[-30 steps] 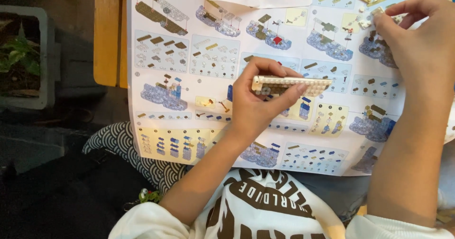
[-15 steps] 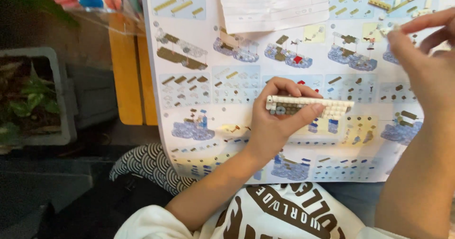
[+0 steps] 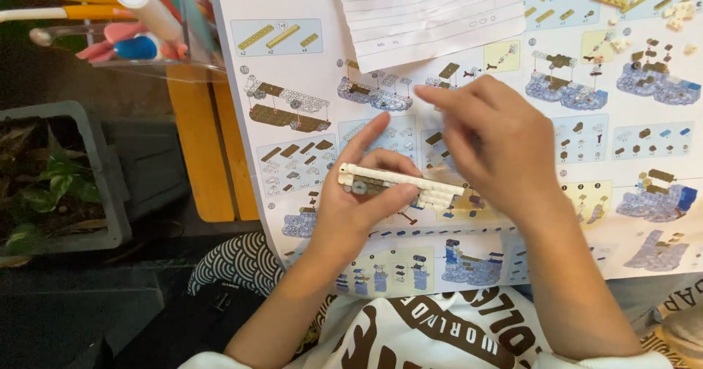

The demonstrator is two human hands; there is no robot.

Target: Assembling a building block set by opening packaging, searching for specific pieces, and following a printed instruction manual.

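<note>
Your left hand [image 3: 351, 208] curls palm-up over the instruction sheet [image 3: 293, 69] near the desk's [image 3: 198, 142] front edge, fingers [image 3: 392, 193] clamped on a long cream brick strip [image 3: 399, 184]. Your right hand [image 3: 498, 149] arches above its right end, blurred; whether its fingers pinch anything, you cannot tell.

bare forearms, white tee w/ brown print, short sleeves

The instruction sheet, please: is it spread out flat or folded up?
Spread out flat. The instruction sheet lies open across the table, many picture panels showing, with a lined paper on its top edge and the left hand over it.
</note>
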